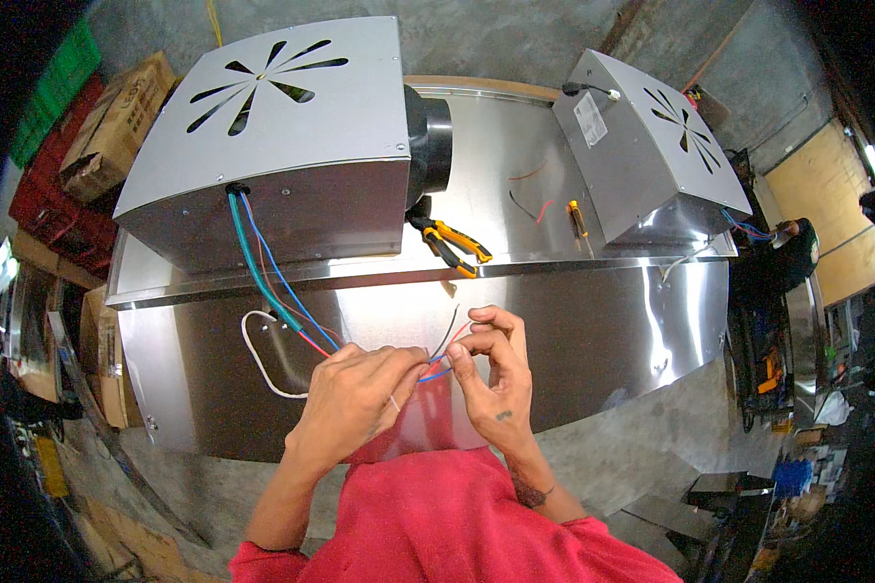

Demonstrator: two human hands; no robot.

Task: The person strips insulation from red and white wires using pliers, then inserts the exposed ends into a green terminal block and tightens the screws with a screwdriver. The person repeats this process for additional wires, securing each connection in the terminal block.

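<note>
Your left hand (pixel 355 389) is clenched around a bundle of thin wires (pixel 306 335), red and blue strands among them, with the fingers curled over so that the wire ends come out on the thumb side. Your right hand (pixel 491 374) pinches the loose wire ends (pixel 447 355) between thumb and fingertips, just beside the left hand; a dark strand and a red strand rise from that pinch and a blue one loops beneath it. The two hands nearly touch, held low in front of the sloped face of a stainless steel hood (pixel 603 330). From the left hand the wires run up and to the left inside a green-sheathed cable (pixel 253 262), which enters the lower edge of the nearer grey metal blower housing (pixel 292 126) on top of the hood. A white cord (pixel 258 364) loops on the steel face left of your left hand. A second grey housing (pixel 651 146) stands at the right end of the hood top, well apart from your hands. Between the two housings lie yellow-and-black pliers (pixel 452 246) and a small yellow-handled screwdriver (pixel 577 219), with a few wire offcuts (pixel 530 199) near them. Cardboard boxes (pixel 117 121) stand at the far left.
</note>
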